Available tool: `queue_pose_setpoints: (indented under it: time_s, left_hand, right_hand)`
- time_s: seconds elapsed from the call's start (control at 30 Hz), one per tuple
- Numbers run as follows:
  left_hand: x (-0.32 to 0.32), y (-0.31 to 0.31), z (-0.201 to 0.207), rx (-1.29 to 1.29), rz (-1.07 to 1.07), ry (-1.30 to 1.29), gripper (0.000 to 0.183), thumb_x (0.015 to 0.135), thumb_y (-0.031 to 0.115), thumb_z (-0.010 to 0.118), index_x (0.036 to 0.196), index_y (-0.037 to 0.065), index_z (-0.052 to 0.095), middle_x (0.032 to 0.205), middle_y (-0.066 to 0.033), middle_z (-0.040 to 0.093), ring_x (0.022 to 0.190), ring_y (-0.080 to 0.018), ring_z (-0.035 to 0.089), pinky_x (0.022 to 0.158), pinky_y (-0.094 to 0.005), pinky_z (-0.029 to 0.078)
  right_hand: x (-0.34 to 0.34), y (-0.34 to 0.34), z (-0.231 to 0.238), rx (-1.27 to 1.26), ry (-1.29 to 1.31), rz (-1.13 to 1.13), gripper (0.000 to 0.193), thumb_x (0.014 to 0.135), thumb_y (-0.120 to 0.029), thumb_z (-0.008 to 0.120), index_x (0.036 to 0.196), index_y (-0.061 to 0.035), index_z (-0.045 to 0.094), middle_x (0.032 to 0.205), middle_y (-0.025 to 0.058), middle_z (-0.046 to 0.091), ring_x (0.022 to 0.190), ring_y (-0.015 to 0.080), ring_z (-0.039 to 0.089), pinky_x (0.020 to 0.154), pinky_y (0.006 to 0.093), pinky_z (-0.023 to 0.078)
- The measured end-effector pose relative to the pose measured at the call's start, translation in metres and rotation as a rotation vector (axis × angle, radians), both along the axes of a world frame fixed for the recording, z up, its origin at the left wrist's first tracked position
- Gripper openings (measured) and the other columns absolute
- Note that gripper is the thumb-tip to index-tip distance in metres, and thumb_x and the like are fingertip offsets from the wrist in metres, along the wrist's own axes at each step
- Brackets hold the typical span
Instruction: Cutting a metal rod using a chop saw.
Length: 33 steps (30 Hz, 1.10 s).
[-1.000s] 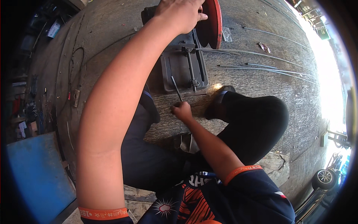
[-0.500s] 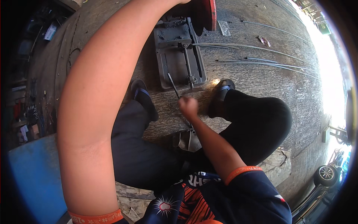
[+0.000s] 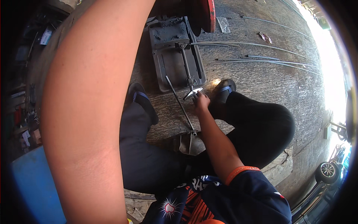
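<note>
My right hand (image 3: 201, 100) is closed on the silver crank handle (image 3: 192, 93) at the near end of the vise screw (image 3: 186, 67). That screw runs along the grey base (image 3: 162, 67) of a floor-standing cut-off saw, whose red-edged blade guard (image 3: 212, 16) shows at the top. My left arm (image 3: 85, 97) reaches up past the saw's left side, and its hand is out of the picture. A thin metal rod (image 3: 179, 102) slants between my feet, left of my right hand. Its lower end meets a dull metal piece (image 3: 192, 143) between my legs.
Long thin rods (image 3: 261, 61) lie on the worn floor to the right, one bundle reaching the saw's vise. A clear plastic scrap (image 3: 223, 25) and a crumpled wrapper (image 3: 265, 37) lie beyond. My sandalled feet (image 3: 225, 89) flank the saw. A blue panel (image 3: 35, 183) stands lower left.
My right hand has moved from the slanted rod up and right to the vise's crank handle, which has turned. My left arm has shifted left, and its hand has gone out of view.
</note>
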<state>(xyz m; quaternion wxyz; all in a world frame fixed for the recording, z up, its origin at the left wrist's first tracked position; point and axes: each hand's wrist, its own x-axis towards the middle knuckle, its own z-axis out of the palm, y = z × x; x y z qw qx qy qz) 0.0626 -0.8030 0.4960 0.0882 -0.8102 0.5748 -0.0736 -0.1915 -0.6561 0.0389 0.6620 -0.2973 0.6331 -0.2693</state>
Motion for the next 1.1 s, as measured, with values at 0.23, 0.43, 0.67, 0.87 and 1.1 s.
queue_pose_setpoints:
  time_s: [0.23,0.43,0.67,0.87,1.1]
  left_hand:
    - [-0.039,0.040,0.017,-0.326,0.346,0.375,0.037,0.075,0.030,0.066,0.097,0.000,0.069,0.101,-0.0226,0.066,0.093,-0.0322,0.066,0.079,-0.0381,0.052]
    - [-0.038,0.046,0.014,-0.354,0.398,0.415,0.038,0.075,0.030,0.066,0.094,-0.004,0.068,0.094,-0.0239,0.067,0.086,-0.0331,0.068,0.075,-0.0371,0.054]
    - [-0.031,0.068,-0.005,-0.474,0.316,0.339,0.043,0.074,0.033,0.066,0.095,-0.005,0.067,0.100,-0.0265,0.065,0.093,-0.0341,0.066,0.080,-0.0389,0.052]
    - [-0.035,0.058,-0.001,-0.417,0.372,0.358,0.045,0.074,0.033,0.065,0.096,-0.006,0.067,0.102,-0.0274,0.064,0.097,-0.0344,0.064,0.082,-0.0392,0.052]
    - [-0.032,0.047,-0.006,-0.431,0.335,0.294,0.045,0.075,0.033,0.064,0.095,-0.008,0.066,0.100,-0.0281,0.064,0.095,-0.0365,0.065,0.081,-0.0402,0.052]
  right_hand:
    - [0.018,0.027,0.056,-0.486,-0.018,0.135,0.034,0.081,-0.012,0.054,0.106,0.0104,0.059,0.099,0.0181,0.064,0.089,0.0250,0.059,0.084,0.0360,0.046]
    - [0.017,0.112,0.063,-0.226,0.045,0.879,0.029,0.077,-0.019,0.063,0.095,0.0037,0.065,0.077,0.0193,0.067,0.076,0.0332,0.067,0.077,0.0413,0.051]
    - [0.028,0.049,0.024,-0.171,0.167,0.270,0.044,0.089,-0.022,0.062,0.120,0.0051,0.047,0.099,0.0147,0.063,0.086,0.0208,0.059,0.080,0.0325,0.044]
    - [0.018,-0.004,0.026,0.486,-0.292,-0.201,0.034,0.095,-0.017,0.044,0.125,0.0006,0.047,0.104,0.0133,0.061,0.090,0.0261,0.061,0.085,0.0381,0.047]
    - [0.018,0.021,0.057,-0.417,0.115,0.137,0.018,0.079,-0.009,0.051,0.087,0.0045,0.060,0.074,0.0157,0.060,0.069,0.0299,0.060,0.069,0.0401,0.047]
